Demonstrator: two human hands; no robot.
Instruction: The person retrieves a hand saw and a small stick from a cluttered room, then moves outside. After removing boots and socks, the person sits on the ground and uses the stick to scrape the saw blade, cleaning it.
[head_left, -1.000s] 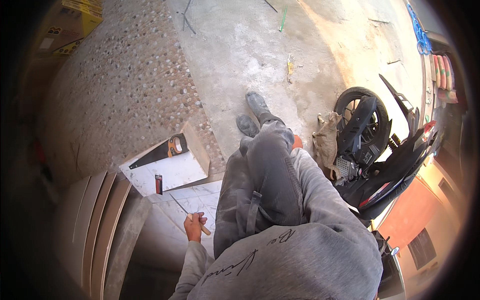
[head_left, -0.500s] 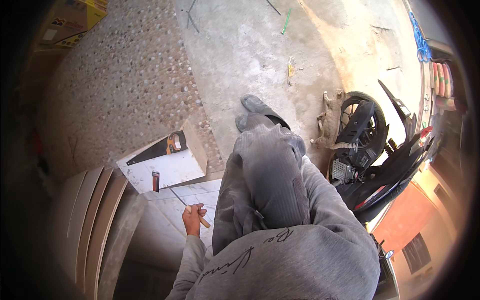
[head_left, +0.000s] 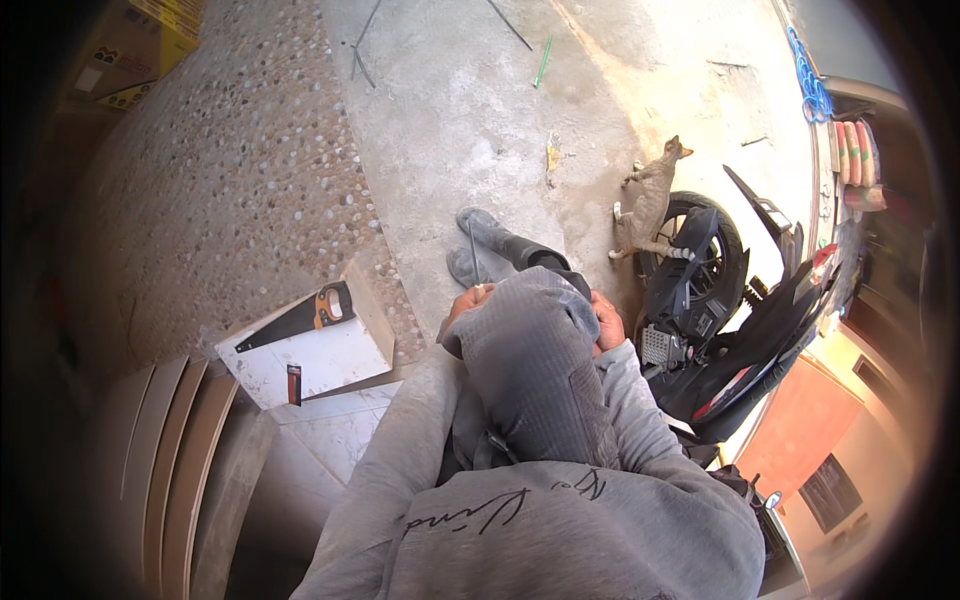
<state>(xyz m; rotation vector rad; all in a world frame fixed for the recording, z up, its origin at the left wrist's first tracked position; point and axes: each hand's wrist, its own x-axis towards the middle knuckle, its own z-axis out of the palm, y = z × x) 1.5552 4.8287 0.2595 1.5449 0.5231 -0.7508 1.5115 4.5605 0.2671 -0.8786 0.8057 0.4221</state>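
Observation:
My left hand (head_left: 466, 303) is closed at the left side of my raised knee (head_left: 525, 330), which is in grey ribbed cloth. It grips a slim wooden-handled tool (head_left: 474, 252), whose thin metal shaft points up past my foot. Most of the handle is covered by the fingers. On the other side of the knee is my right hand (head_left: 607, 322), its fingers turned inward and mostly hidden by the cloth. Left of me, a handsaw (head_left: 295, 318) with an orange and black handle lies on a white-topped box (head_left: 330, 360). Beside the saw is a small red and black item (head_left: 294, 384).
A cat (head_left: 650, 200) stands by the front wheel of a black motorbike (head_left: 700, 300) on my right. Several boards (head_left: 190, 470) lean at the lower left. Thin rods (head_left: 365, 50) and a green stick (head_left: 543, 62) lie on the concrete. A carton (head_left: 120, 55) is at the far left.
My left hand has brought the wooden-handled tool from beside the box over to my knee. My right hand has come into view. The cat has risen from lying to standing.

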